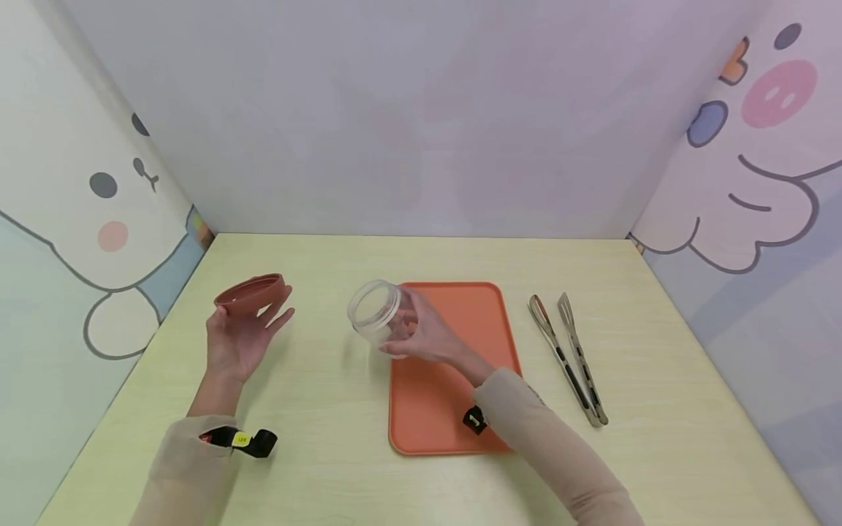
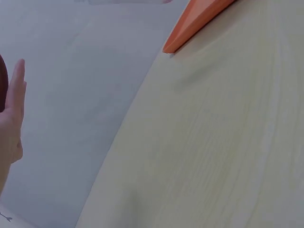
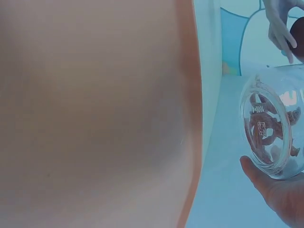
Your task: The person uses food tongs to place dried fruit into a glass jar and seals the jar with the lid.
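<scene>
A round reddish-brown lid [image 1: 253,294] is held up in my left hand [image 1: 235,347], tilted over the left side of the table. Only an edge of this lid [image 2: 3,83] enters the left wrist view. My right hand [image 1: 430,330] grips a clear jar [image 1: 375,313] by its side and lower part, over the left edge of the orange tray [image 1: 441,416]. The jar leans with its uncovered mouth toward the left. In the right wrist view, dark brown pieces show through the base of the jar [image 3: 285,123], with the thumb along its side.
Metal tongs [image 1: 572,358] with black grips lie to the right of the tray, their arms spread. A pale wood-grain table [image 1: 316,453] carries everything. Behind it stands a plain wall [image 1: 421,131], and cartoon-printed panels [image 1: 743,190] flank both sides.
</scene>
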Demonstrator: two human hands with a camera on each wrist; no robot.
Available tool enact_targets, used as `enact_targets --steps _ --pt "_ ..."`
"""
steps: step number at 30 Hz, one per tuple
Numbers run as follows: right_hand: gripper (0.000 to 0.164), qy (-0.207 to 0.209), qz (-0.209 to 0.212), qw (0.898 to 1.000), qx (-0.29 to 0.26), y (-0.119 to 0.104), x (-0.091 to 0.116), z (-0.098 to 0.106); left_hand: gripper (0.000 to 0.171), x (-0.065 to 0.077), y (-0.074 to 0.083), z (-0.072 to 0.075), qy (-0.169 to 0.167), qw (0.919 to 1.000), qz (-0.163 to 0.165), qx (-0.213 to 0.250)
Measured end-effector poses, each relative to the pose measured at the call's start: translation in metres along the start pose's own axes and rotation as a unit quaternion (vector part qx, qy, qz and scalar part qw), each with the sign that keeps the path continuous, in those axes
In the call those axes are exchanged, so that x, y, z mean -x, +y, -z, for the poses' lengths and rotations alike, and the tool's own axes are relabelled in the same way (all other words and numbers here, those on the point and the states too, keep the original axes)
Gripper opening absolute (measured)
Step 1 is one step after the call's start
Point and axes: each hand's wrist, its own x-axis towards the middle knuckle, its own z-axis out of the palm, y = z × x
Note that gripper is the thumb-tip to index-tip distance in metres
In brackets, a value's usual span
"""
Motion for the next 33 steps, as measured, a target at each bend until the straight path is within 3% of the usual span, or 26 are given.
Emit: enact_targets --steps 5,11,13,19,23,25,26,28,31,33 --pt "0.091 0.011 -0.004 1.000 0.015 -0.008 0.006 0.006 0.068 0.000 -0.001 -0.002 -0.011 0.9991 0.005 0.042" --pt "0.087 0.020 0.008 1.000 0.020 -0.031 0.017 0.014 0.060 -0.002 -0.005 -0.005 -0.022 0.9992 0.020 0.026" --pt "0.086 0.023 0.010 0.999 0.042 -0.025 0.017 0.015 0.056 -0.002 -0.005 -0.005 -0.025 0.9991 0.029 0.016" --pt "0.090 0.034 0.040 0.990 0.128 0.001 0.016 0.019 0.050 -0.001 -0.010 -0.006 -0.022 0.9953 0.058 -0.074" --pt "0.089 0.029 0.085 0.983 0.157 0.005 0.018 0.024 0.047 -0.002 -0.015 -0.013 -0.003 0.9822 0.061 -0.178" --pt "0.087 0.025 0.104 0.981 0.162 0.005 0.019 0.026 0.044 -0.002 -0.017 -0.018 0.016 0.9639 0.063 -0.258" --pt "0.087 0.024 0.111 0.978 0.173 0.005 0.020 0.027 0.044 -0.002 -0.018 -0.021 0.023 0.9507 0.069 -0.301" --pt "0.086 0.026 0.124 0.972 0.198 0.005 0.021 0.029 0.044 -0.002 -0.021 -0.026 0.034 0.9164 0.086 -0.389" --pt "0.089 0.034 0.135 0.957 0.255 0.004 0.023 0.030 0.050 -0.003 -0.026 -0.033 0.034 0.8550 0.119 -0.504" --pt "0.091 0.036 0.142 0.946 0.291 0.003 0.025 0.031 0.057 -0.005 -0.031 -0.038 0.027 0.8245 0.137 -0.548"
